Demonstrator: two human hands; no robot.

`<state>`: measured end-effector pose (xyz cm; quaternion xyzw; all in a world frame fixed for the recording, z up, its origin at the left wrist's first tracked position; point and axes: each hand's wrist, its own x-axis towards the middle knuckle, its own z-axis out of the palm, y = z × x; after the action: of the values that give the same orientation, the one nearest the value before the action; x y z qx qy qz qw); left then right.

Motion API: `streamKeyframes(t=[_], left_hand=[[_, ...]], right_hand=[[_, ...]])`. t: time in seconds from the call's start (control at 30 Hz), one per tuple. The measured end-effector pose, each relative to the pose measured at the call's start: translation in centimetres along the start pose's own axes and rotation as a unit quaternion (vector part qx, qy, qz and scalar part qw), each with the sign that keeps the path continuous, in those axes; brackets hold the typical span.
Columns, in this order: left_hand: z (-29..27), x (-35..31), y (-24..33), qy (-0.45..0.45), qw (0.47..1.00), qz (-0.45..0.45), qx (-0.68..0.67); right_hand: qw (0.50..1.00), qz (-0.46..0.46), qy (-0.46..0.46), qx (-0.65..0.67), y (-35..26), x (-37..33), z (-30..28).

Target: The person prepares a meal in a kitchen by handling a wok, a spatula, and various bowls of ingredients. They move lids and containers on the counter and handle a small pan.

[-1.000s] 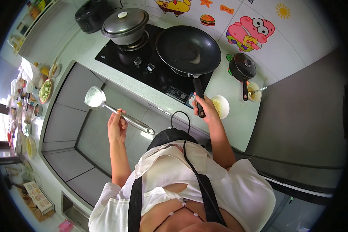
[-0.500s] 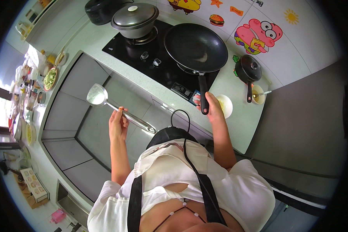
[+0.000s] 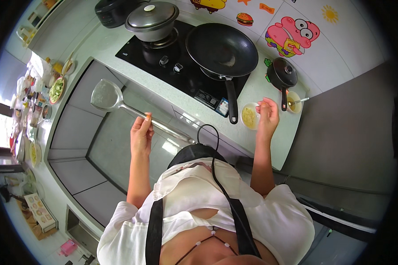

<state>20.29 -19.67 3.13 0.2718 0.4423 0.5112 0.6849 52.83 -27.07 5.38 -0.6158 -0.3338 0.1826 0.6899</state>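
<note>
My left hand (image 3: 141, 134) is closed around the metal handle of a spatula (image 3: 107, 96), holding it in the air over the floor, its broad blade to the left. My right hand (image 3: 268, 115) is over the counter, fingers loosely curled and apart with nothing visible in them. It overlaps the right edge of a small white bowl (image 3: 249, 118) with pale yellow chopped bits inside; whether it touches the bowl I cannot tell. A black wok (image 3: 222, 49) sits on the right burner, its long handle pointing toward me, left of that hand.
A lidded grey pot (image 3: 152, 24) stands on the left burner of the black cooktop (image 3: 150, 62). Right of the wok are a small lidded black saucepan (image 3: 282, 73) and a bowl with a spoon (image 3: 295, 102). Along the left counter are a plate of green vegetables (image 3: 56, 90) and several containers.
My right hand has let go of the wok handle and moved right to the white bowl. My left hand has shifted slightly right and up, with the spatula still in it.
</note>
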Motion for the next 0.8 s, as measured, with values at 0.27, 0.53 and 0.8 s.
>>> streamKeyframes(t=[0.27, 0.53, 0.8], left_hand=[[5.4, -1.8, -0.2, -0.112, 0.991, 0.021, 0.075], [9.1, -4.1, -2.6, -0.231, 0.968, -0.003, 0.095], [13.1, -8.4, -5.8, -0.285, 0.943, 0.02, 0.169]], right_hand=[[0.926, -0.161, -0.274, -0.203, -5.0, -6.9, 3.8], [0.928, 0.019, -0.299, -0.223, -6.4, -10.5, 1.6], [0.929, -0.007, -0.306, -0.21, -4.9, -10.8, -3.7]])
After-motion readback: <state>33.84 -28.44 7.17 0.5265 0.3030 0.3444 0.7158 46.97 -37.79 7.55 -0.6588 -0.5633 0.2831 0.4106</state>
